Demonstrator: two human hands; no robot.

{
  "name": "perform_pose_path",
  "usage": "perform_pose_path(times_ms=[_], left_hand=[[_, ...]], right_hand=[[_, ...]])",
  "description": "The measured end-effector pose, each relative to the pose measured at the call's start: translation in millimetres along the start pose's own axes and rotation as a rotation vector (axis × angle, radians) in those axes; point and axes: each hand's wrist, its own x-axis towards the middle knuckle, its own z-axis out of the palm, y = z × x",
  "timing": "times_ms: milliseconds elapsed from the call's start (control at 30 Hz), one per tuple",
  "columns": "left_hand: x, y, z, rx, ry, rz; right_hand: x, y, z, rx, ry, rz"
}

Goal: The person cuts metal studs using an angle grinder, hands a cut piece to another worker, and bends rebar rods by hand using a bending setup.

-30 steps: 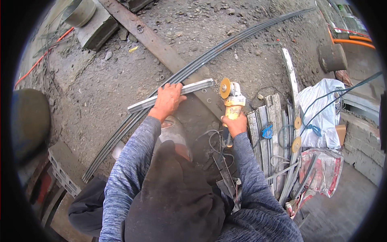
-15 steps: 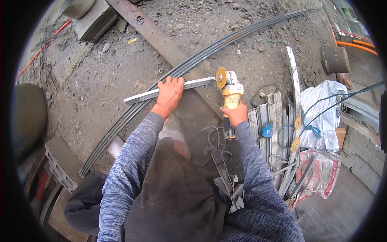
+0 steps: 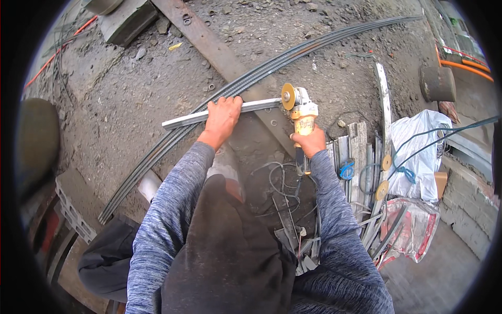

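My left hand is closed around a light-coloured metal bar, which lies across a bundle of long ribbed steel rods. In my right hand is a yellow angle grinder, gripped by its body. Its tan disc stands at the right end of the metal bar; I cannot tell whether the two touch. A rusty flat board runs on the ground beneath the rods and the bar.
Beside my right arm lie several strips of metal or wood, with two loose tan discs among them. Beyond are a white sack, a red-and-white plastic bag and green cords. A hollow block stands at left.
The whole view has shifted slightly. Both hands keep their grips, and the grinder stays at the bar's right end with little visible movement.
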Motion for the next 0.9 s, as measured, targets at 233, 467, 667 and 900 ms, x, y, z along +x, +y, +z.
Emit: perform_pose_path(times_ms=[233,467,667,900], left_hand=[[1,1,-1,-0.049,-0.024,0.004],[-1,1,-4,-0.042,-0.021,0.003],[-2,0,-4,-0.040,-0.015,0.008],[0,1,-5,-0.001,-0.021,0.002]], right_hand=[[5,10,2,-0.015,-0.029,0.033],[7,12,1,0.031,-0.035,0.040],[13,20,1,-0.018,-0.048,0.051],[15,19,-2,-0.083,-0.044,0.049]])
